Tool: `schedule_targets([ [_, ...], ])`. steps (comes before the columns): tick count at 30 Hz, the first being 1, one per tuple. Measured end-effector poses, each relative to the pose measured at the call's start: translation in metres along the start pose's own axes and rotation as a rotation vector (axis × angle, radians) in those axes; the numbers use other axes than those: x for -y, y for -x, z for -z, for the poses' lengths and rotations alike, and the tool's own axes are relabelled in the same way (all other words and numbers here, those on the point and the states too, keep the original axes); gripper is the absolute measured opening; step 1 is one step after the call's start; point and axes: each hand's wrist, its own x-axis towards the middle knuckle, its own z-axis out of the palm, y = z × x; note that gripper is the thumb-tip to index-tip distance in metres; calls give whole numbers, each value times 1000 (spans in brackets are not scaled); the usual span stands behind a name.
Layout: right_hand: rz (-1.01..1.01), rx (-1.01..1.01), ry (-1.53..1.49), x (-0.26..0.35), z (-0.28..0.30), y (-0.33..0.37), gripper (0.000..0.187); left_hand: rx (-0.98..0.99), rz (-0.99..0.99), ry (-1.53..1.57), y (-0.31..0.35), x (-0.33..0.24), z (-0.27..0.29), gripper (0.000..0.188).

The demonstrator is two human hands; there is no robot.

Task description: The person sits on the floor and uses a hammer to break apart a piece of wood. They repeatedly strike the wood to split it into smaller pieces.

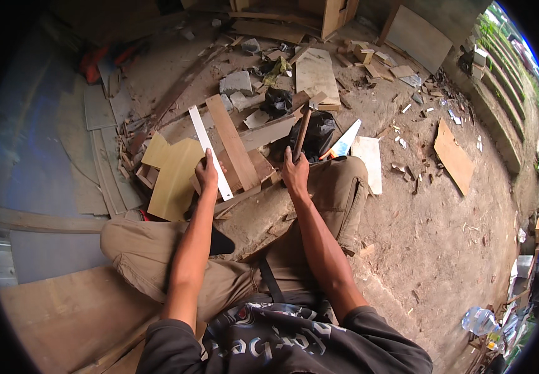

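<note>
We see the person's two hands well apart, each of them clamped on one thing. The left hand [208, 176] is closed around a long white strip [204, 138], gripping it below its middle, from the left edge. The strip is tilted: its upper end leans to the left and away from the person, and its lower end comes out beyond the hand, toward the lower right. Just to the right of the strip we find a brown plank [231, 140], lying almost parallel to it; we cannot tell whether the two are touching. To the left of the hand there is a yellowish board [179, 177].

The right hand [296, 169] is closed around the lower part of the handle of a hammer [303, 129]. The hammer rises above this hand, with its head at the far end, slightly to the right. Behind it we notice a black plastic bag [320, 132], and farther to the right a white board [368, 163] beside the raised knee. On the dirt floor [431, 249], well apart from both hands, lies a light brown board [454, 157].
</note>
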Motion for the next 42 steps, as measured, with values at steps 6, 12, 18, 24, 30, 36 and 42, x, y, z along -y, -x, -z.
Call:
schedule_targets([
  [6, -92, 65, 70, -4, -10, 7, 50, -6, -27, 72, 32, 61, 2, 49],
  [12, -64, 130, 106, -5, -12, 23, 53, -134, -25, -82, 35, 99, 12, 52],
  [18, -37, 199, 217, -7, -20, 26, 53, -173, 22, -5, 10, 106, 2, 56],
  [24, 10, 264, 256, -4, -22, 40, 51, -247, 119, -35, -7, 104, 8, 59],
  [30, 151, 360, 356, -3, -27, 34, 51, -91, 237, -240, -25, 113, 47, 63],
  [36, 41, 411, 342, -9, -28, 37, 59, -170, 12, -436, 10, 69, 17, 62],
  [42, 4, 385, 318, -12, -30, 30, 63, -145, -110, -371, 16, 71, 11, 52],
])
